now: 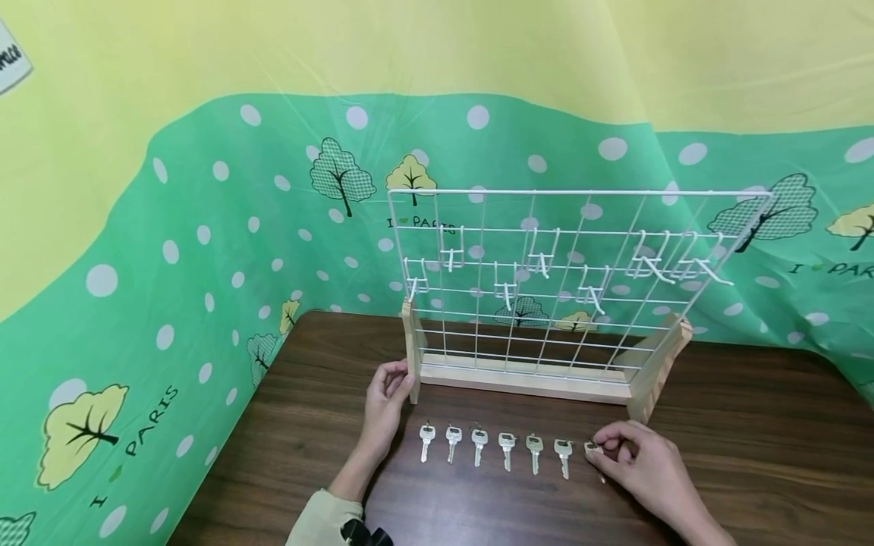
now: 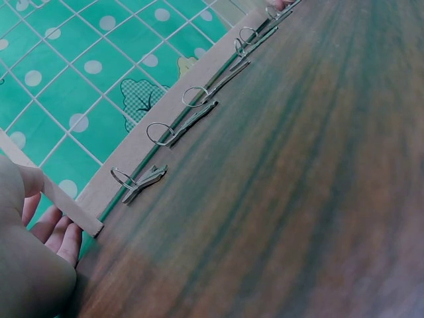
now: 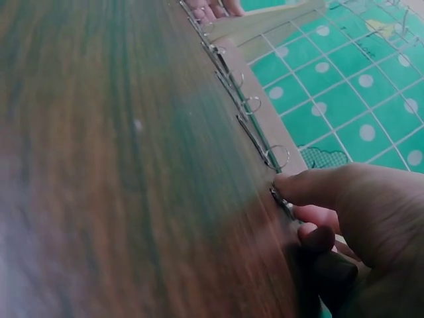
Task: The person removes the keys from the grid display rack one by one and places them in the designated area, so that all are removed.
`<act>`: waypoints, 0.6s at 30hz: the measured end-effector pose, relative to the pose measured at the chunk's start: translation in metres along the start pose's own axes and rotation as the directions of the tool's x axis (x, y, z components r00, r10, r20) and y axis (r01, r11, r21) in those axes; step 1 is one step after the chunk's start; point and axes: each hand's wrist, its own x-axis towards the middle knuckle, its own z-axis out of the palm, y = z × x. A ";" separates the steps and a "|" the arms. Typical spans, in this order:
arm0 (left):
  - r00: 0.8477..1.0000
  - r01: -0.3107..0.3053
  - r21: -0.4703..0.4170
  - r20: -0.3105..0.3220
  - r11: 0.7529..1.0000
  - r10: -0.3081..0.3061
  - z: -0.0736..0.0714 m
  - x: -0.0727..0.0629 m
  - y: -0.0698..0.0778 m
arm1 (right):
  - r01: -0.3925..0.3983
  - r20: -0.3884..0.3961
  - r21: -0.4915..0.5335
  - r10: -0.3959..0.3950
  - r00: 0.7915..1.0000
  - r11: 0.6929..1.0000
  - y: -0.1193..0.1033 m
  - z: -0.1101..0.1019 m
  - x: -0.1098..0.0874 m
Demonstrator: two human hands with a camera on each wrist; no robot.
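Observation:
A white wire grid rack with wooden ends and a wooden base bar stands on the table. My left hand grips its left wooden end, thumb on the near side and fingers behind. In front of the rack, several silver keys with small rings lie in a row, bits toward me. At the right end of that row, my right hand pinches the last key between thumb and fingers. In the right wrist view, the thumb covers much of this key, which is low at the tabletop.
Several white hooks hang on the grid at two heights, prongs pointing toward me. The table is dark wood grain. Behind and to the left hangs a green and yellow patterned cloth. A white label shows at the upper left.

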 end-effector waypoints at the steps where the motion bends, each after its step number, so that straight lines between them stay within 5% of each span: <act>1: 1.000 0.000 0.000 -0.002 1.000 0.000 0.000 0.000 0.000 | -0.002 -0.003 -0.002 0.002 1.000 1.000 0.000 0.001 0.000; 18: 1.000 0.013 -0.018 -0.014 1.000 -0.013 0.001 -0.001 0.003 | -0.112 0.003 0.042 0.112 0.994 0.993 -0.006 -0.001 0.001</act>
